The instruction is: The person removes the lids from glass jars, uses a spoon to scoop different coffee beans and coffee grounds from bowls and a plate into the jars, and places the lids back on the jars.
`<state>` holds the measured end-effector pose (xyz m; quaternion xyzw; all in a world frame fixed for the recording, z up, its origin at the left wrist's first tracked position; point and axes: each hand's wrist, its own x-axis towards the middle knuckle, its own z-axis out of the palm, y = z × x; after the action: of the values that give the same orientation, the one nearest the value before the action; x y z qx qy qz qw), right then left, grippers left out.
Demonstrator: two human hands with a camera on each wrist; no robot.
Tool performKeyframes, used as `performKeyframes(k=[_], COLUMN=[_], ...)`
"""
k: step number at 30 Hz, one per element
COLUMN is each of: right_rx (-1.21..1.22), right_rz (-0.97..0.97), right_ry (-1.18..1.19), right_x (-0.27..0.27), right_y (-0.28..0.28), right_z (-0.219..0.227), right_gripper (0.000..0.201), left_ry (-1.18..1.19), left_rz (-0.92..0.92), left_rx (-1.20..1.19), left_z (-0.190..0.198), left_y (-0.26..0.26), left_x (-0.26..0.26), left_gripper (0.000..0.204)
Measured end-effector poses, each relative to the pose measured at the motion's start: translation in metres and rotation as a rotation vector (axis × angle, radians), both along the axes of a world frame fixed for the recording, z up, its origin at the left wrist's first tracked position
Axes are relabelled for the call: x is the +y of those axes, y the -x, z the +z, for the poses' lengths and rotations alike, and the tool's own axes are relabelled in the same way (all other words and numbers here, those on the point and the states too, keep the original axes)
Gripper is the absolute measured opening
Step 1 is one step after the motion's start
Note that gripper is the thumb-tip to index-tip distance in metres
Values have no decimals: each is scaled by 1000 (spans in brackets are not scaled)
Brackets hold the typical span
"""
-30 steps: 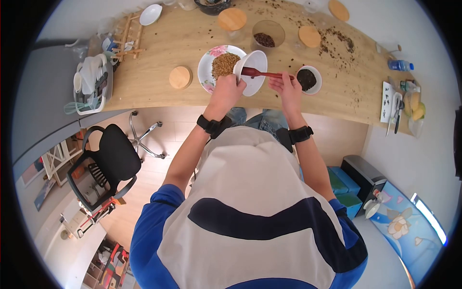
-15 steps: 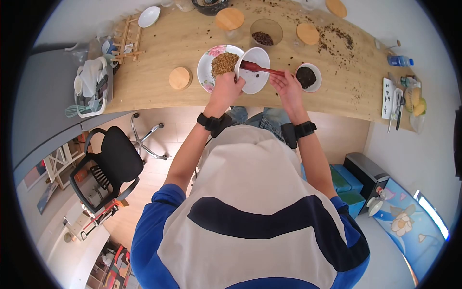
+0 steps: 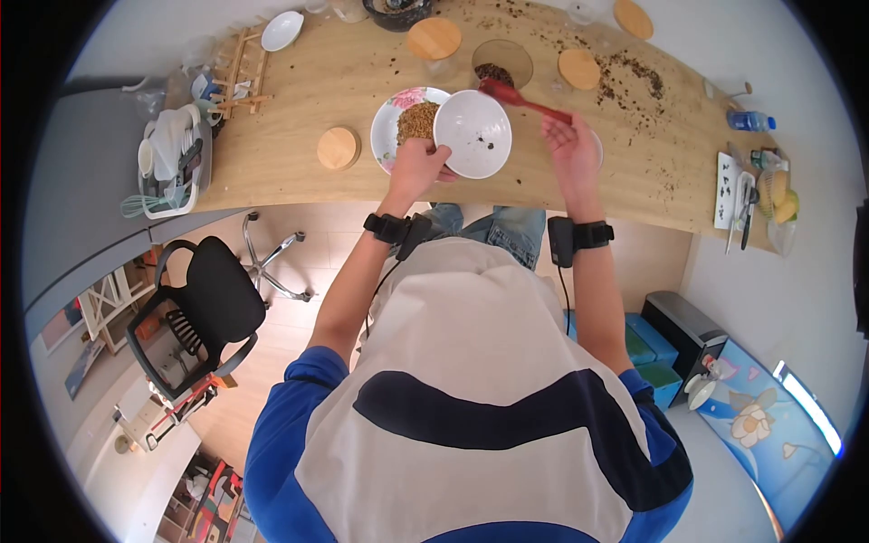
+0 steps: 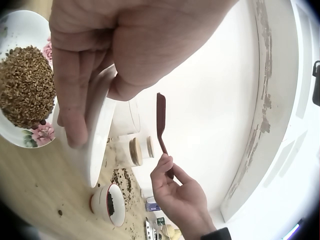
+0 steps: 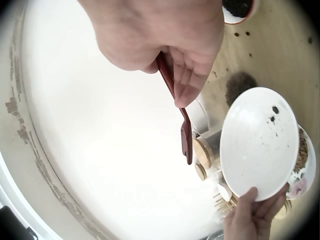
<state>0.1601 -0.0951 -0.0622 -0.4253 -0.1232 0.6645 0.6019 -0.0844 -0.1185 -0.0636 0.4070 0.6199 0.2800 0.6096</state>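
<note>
My left hand (image 3: 418, 170) grips a white bowl (image 3: 472, 136) by its rim, thumb on the inside; a few dark crumbs cling to the bowl's inner wall. It overlaps the flowered plate (image 3: 386, 119), which carries a heap of brown grain (image 3: 416, 119). To the right, my right hand (image 3: 576, 158) holds a dark red spatula (image 3: 527, 102) by its handle, raised, its blade pointing left and away from me, apart from the bowl. In the left wrist view, a red-rimmed cup (image 4: 118, 212) holds dark loose bits; the right hand covers most of it in the head view.
Behind the bowl stands a clear container (image 3: 516, 54) of dark bits. Wooden-lidded jars (image 3: 434, 39) and a loose round lid (image 3: 339, 147) are around. Dark crumbs (image 3: 634, 77) lie scattered at the back right. A dish basket (image 3: 204, 167) stands far left, a white tray (image 3: 727, 190) far right.
The spatula has come out of the bowl and up to the right with my right hand. The bowl, tilted before, now faces upward more, its inside in full view.
</note>
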Motion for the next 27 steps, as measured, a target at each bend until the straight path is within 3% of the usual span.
performKeyframes(k=[2, 3, 5, 6, 8, 9, 11, 18, 20, 27], right_rx=[-171, -173, -473, -475, -999, -1001, -1394, -1576, -1604, -1477], right_rz=[-83, -83, -5, -5, 185, 187, 228, 85, 135, 185], right_ry=[-99, -101, -206, -207, -402, -404, -627, -622, -427, -214], right_x=[12, 16, 21, 22, 19, 17, 9, -21, -26, -27], right_y=[-2, 0, 5, 7, 13, 15, 24, 29, 32, 46], right_z=[12, 16, 21, 23, 31, 35, 52, 66, 57, 33], right_gripper=[25, 25, 23, 23, 22, 22, 19, 11, 11, 17], left_ry=[21, 20, 17, 16, 16, 14, 18, -18, -24, -70], left_rz=[22, 22, 26, 25, 13, 15, 4, 15, 21, 13], left_rx=[-50, -51, -54, -56, -40, -42, -14, 8, 21, 65], left_z=[1, 0, -2, -3, -1, 1, 3, 2, 1, 12], left_y=[1, 1, 1, 1, 1, 1, 0, 3, 2, -3], left_x=[1, 1, 2, 2, 2, 3, 3, 2, 2, -2], left_gripper=[23, 23, 23, 23, 22, 22, 23, 24, 24, 25])
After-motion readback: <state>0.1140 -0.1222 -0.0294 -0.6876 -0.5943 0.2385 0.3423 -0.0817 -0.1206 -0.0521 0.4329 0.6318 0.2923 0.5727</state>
